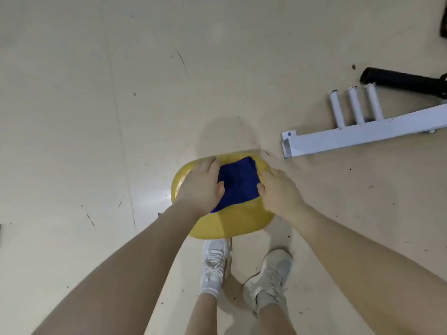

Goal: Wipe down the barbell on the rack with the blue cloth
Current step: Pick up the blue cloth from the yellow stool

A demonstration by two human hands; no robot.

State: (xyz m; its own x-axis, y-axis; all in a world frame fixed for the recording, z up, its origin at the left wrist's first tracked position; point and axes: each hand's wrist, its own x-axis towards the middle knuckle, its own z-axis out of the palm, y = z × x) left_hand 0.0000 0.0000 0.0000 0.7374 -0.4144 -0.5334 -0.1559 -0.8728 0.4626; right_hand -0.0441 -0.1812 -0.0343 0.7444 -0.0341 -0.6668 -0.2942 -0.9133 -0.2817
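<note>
One blue cloth (238,183), folded into a rough square, lies on the far half of a single yellow stool seat (232,221) that stands on the pale floor (84,117). Two hands are on it, one at each side. The left hand (202,187) lies palm down over the cloth's left edge, fingers loosely spread and slightly curled, the thumb pressing on the blue fabric. The right hand (280,189) rests at the cloth's right edge, fingers partly bent, the thumb touching the cloth; I cannot tell whether either hand has truly pinched the fabric or only presses on it.

Below the seat's near edge stand two feet in two white sneakers (214,264), toes close to the stool.

Off to the right, well apart from the stool, a white metal frame beam (362,135) lies along the floor, with three white pegs (355,105) rising side by side from it. Just beyond the pegs, a single black tube (399,79) reaches in from the right edge of the view; whether it is the barbell's end I cannot tell.
</note>
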